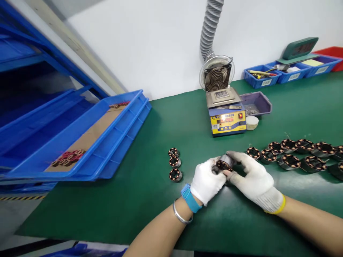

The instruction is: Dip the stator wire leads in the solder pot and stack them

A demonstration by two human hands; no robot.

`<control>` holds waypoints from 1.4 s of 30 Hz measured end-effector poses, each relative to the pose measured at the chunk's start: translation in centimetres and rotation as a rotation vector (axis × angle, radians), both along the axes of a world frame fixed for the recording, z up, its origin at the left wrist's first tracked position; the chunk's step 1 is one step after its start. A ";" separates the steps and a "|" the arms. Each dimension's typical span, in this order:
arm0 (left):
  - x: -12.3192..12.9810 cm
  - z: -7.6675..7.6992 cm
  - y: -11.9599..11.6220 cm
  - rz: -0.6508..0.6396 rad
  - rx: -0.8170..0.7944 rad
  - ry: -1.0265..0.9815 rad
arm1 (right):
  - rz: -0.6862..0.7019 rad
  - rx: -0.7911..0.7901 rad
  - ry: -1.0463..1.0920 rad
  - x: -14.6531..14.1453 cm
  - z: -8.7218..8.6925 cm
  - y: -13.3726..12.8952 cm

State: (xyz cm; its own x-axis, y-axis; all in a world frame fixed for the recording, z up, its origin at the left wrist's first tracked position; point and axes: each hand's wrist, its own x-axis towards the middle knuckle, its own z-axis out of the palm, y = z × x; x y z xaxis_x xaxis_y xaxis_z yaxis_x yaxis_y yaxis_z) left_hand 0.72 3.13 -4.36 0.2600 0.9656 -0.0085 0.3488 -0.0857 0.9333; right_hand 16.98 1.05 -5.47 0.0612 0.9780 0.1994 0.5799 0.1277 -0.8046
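Between both hands, just over the green table [150,214], is a motor stator [225,162], a dark metal ring with copper windings, tilted so part of its inside shows. My left hand [207,180], in a white glove, has its fingers closed on the ring's left side. Gloved as well, my right hand [253,175] grips it from the right with thumb and fingers. Three similar stators [175,175] stand in a short column left of my hands. To the right, several more stators [289,161] are lined up in two rows.
Behind my hands stands a solder pot [227,123] with a lit display, below a fan and grey hose [211,25]. Beside it are a purple tray [257,103] and a round white pad [252,123]. Blue bins [261,79] line the back right; a large blue crate [107,142] is at left.
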 end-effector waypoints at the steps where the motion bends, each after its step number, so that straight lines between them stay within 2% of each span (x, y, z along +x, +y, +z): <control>1: -0.1 0.4 0.1 -0.040 -0.107 -0.032 | -0.023 -0.033 0.020 0.1 -0.1 0.0; 3: -0.2 1.0 0.4 -0.138 -0.306 -0.098 | -0.057 -0.120 0.103 0.4 -0.1 0.0; 5: -0.3 1.5 0.7 -0.218 -0.429 -0.192 | -0.045 -0.180 0.216 0.5 0.0 0.1; 10: -2.4 3.1 1.0 -0.304 -0.462 -0.351 | 0.027 -0.211 0.485 0.4 1.1 0.3; 12: -3.8 3.9 1.1 -0.343 -0.409 -0.479 | 0.008 -0.231 0.575 0.3 1.4 0.4; 13: -4.4 4.3 1.2 -0.330 -0.353 -0.566 | -0.010 -0.245 0.602 0.3 1.5 0.5; 15: -5.0 4.5 1.3 -0.191 -0.210 -0.666 | -0.044 -0.266 0.625 0.3 1.5 0.6; 17: -4.5 4.0 1.3 -0.003 -0.096 -0.579 | -0.056 -0.274 0.623 0.3 1.4 0.6; 18: -4.0 3.6 1.2 0.044 -0.063 -0.487 | -0.053 -0.272 0.622 0.3 1.3 0.6; 22: -1.3 2.2 0.2 -0.002 -0.004 -0.108 | -0.007 -0.248 0.616 0.1 1.1 0.3; 24: -0.8 2.3 -0.2 0.000 -0.008 -0.040 | 0.024 -0.244 0.602 0.0 1.0 0.2; 27: -1.4 3.2 -0.2 0.040 -0.039 -0.177 | 0.035 -0.236 0.591 -0.1 1.2 0.1; 30: -2.3 3.8 0.1 0.201 0.015 -0.349 | 0.006 -0.216 0.567 0.0 1.7 0.1; 31: -2.3 3.8 0.1 0.202 0.015 -0.365 | -0.001 -0.206 0.553 0.1 1.9 0.1; 33: -1.7 3.6 -0.1 0.081 -0.079 -0.319 | -0.004 -0.187 0.517 0.2 2.0 0.1; 35: -0.8 3.3 -0.5 -0.083 -0.243 -0.239 | -0.012 -0.168 0.450 0.4 2.0 0.1; 37: -0.3 3.4 -0.9 -0.131 -0.351 -0.209 | -0.011 -0.167 0.389 0.5 1.8 0.1; 39: -0.7 3.7 -1.0 -0.074 -0.348 -0.253 | -0.006 -0.174 0.365 0.7 1.5 0.1; 42: -2.4 4.1 -0.3 0.174 -0.122 -0.425 | -0.010 -0.170 0.376 0.9 1.2 0.2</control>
